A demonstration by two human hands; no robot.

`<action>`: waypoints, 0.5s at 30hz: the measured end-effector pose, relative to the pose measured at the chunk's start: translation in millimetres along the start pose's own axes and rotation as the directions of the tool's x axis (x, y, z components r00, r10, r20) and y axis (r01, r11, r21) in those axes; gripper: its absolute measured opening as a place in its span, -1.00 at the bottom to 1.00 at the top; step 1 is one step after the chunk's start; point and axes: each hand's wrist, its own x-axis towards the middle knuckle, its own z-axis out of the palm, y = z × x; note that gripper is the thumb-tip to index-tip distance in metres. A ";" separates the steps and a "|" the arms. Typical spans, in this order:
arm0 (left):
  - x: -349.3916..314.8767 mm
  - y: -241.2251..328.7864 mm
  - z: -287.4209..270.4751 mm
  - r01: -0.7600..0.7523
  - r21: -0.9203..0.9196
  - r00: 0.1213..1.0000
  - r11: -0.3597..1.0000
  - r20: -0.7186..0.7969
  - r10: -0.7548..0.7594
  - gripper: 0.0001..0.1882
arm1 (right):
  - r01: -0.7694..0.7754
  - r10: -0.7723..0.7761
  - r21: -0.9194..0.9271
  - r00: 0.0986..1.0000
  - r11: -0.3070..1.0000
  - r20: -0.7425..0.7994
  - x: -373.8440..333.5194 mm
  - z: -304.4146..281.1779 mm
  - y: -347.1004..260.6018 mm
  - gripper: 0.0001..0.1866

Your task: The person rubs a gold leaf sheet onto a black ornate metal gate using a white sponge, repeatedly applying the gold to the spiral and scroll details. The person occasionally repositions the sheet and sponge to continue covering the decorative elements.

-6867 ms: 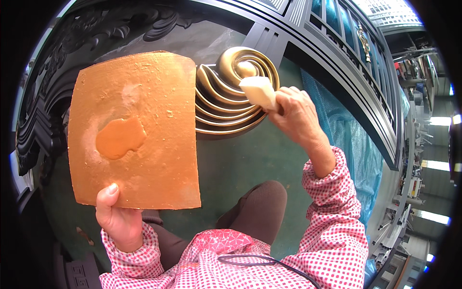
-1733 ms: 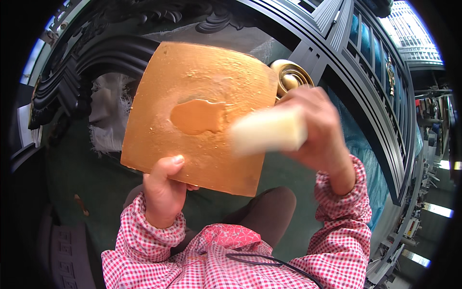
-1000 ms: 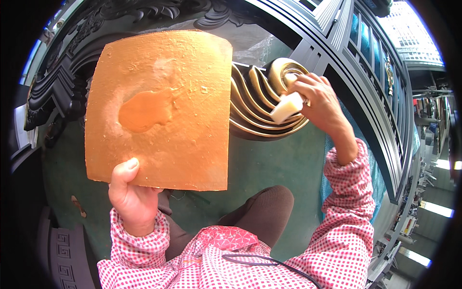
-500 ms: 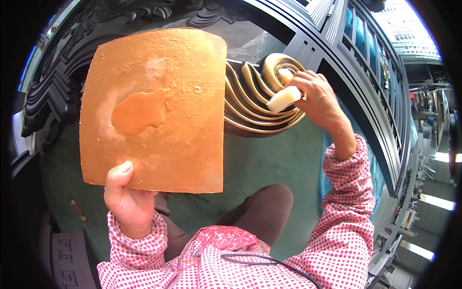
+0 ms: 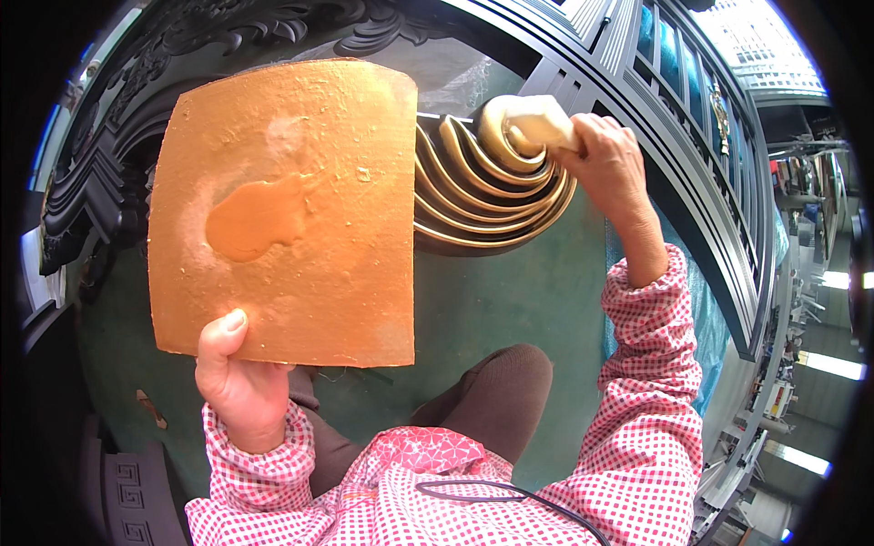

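My left hand grips the lower edge of a flat square board, thumb on its face and fingers behind. Gold paint coats the board, with a wet puddle of gold paint near its middle. In my right hand is a pale cream sponge, pinched by the fingers. It lies against the top of the curled end of a carved scroll, whose dark grooves have gold ridges. The board hides the scroll's left part.
Dark carved panels curve along the left and back. A black frame with slats stands at the right, blue sheeting beside it. Below is a green floor. A patterned dark piece is at lower left.
My right hand has moved the sponge up, from the scroll's lower right curves to the top of its curl. The board has shifted slightly left.
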 end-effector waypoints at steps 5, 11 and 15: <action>-1.1 0.5 1.2 -0.009 0.010 1.000 1.000 -0.006 0.009 -0.51 | 0.156 -0.174 0.149 0.978 0.976 0.113 -4.9 1.7 -18.2 -0.72; -2.6 1.5 0.7 -0.003 0.026 1.000 1.000 -0.004 0.003 -0.50 | -0.051 0.039 0.081 0.989 0.995 0.140 4.1 -11.0 -7.8 -0.74; -1.3 0.2 -2.4 0.027 -0.009 0.999 1.000 0.019 -0.027 -0.54 | 0.110 -0.111 0.058 0.994 0.992 0.020 -2.2 11.4 -3.7 -0.73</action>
